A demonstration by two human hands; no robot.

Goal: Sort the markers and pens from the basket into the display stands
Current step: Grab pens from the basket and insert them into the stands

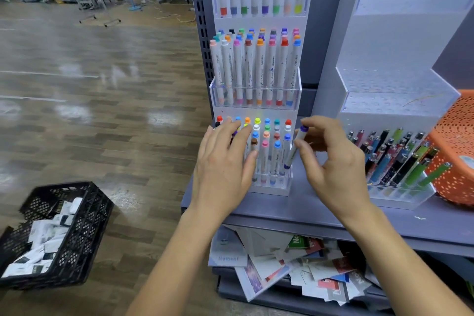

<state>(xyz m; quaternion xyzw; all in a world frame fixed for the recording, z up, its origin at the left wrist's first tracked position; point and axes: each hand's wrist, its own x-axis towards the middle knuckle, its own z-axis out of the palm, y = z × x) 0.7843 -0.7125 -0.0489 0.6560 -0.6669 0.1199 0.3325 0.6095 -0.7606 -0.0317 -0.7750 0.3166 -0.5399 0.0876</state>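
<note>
Pinched purple marker [291,156] along its barrel in right hand [333,164] fingers [316,123]; probably light, stiff, slick. Laid left hand [223,164] flat, empty, on display stand [269,188] caps.

Head view, forward and down, close

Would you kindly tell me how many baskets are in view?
2: a black crate on the floor at left, and an orange basket on the shelf at far right, partly cut off. Others may be hidden.

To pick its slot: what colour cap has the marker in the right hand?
Purple marker cap, in the head view.
</note>
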